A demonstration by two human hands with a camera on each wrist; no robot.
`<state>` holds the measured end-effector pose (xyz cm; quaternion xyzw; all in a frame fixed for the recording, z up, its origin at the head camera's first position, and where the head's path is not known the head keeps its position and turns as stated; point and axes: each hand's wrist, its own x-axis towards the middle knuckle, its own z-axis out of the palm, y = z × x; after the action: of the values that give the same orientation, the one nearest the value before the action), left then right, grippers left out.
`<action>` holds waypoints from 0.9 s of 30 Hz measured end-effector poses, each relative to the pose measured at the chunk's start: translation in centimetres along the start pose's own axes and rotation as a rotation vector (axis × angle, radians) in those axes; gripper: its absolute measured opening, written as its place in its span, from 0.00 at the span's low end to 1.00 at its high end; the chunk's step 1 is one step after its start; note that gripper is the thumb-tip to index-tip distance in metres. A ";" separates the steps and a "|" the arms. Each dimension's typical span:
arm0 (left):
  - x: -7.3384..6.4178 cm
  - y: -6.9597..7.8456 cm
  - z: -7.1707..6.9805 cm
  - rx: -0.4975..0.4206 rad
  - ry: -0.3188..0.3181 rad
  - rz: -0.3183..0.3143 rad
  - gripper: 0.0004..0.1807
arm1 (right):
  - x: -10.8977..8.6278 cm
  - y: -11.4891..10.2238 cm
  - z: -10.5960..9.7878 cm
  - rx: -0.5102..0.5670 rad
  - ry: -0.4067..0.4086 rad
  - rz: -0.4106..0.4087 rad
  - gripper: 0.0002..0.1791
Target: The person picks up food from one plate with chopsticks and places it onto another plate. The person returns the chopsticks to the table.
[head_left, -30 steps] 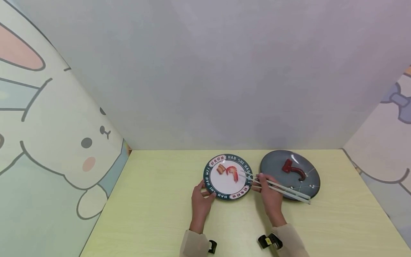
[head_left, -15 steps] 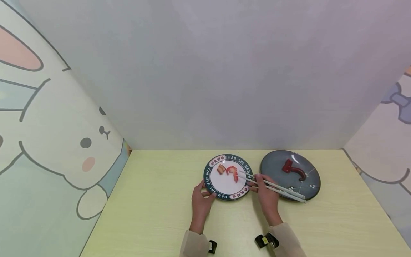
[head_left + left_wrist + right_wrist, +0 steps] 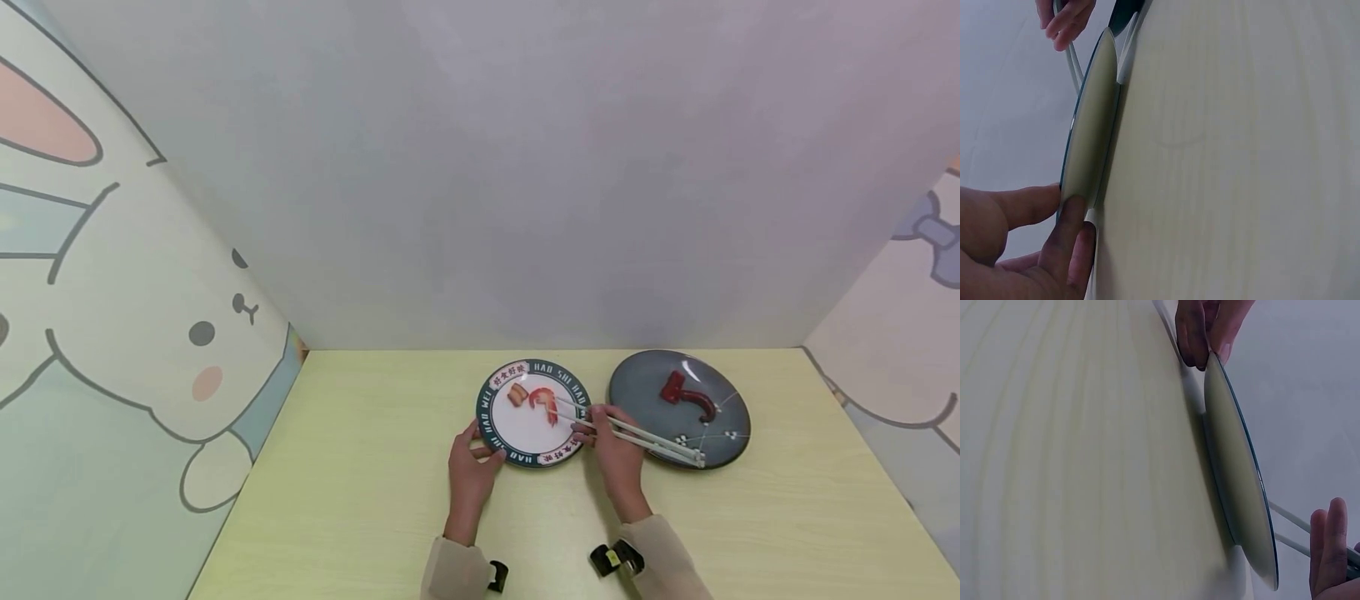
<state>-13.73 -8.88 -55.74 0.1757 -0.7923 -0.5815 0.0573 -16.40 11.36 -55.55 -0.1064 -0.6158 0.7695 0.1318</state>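
Observation:
A small round plate (image 3: 514,433) with a lettered dark green rim stands on the table in the head view. On it lie an orange-red shrimp (image 3: 542,397) and a small brown-and-cream striped piece like pork belly (image 3: 517,395). My left hand (image 3: 474,477) pinches the plate's near left rim; in the left wrist view the thumb and fingers (image 3: 1063,240) hold its edge. Beyond the near right rim, my right hand (image 3: 619,458) holds pale chopsticks (image 3: 663,446), their tips at the shrimp's right side. In the right wrist view, the plate's far side hides the chopstick tips.
A larger dark grey-blue plate (image 3: 637,387) stands to the right, partly behind the right hand and chopsticks. A red blocky chunk (image 3: 672,386) and a dark red curved piece (image 3: 701,403) lie on it. A grey wall (image 3: 480,208) rises behind the pale table (image 3: 360,467).
My right hand has moved slightly left, and the chopsticks' back ends have swung left and closer together. Their tips have moved onto the shrimp. The left hand and plate have stayed put.

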 end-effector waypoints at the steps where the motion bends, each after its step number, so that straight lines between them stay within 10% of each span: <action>1: 0.0 0.0 0.0 0.000 -0.001 -0.001 0.39 | 0.0 0.0 0.1 -0.002 0.002 0.004 0.17; 27: 0.2 -0.4 0.1 -0.016 -0.003 0.003 0.39 | 0.2 0.4 0.9 -0.097 -0.017 -0.018 0.18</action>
<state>-13.79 -8.99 -56.20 0.1729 -0.7880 -0.5881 0.0584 -16.94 10.51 -55.73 -0.1007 -0.6543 0.7384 0.1282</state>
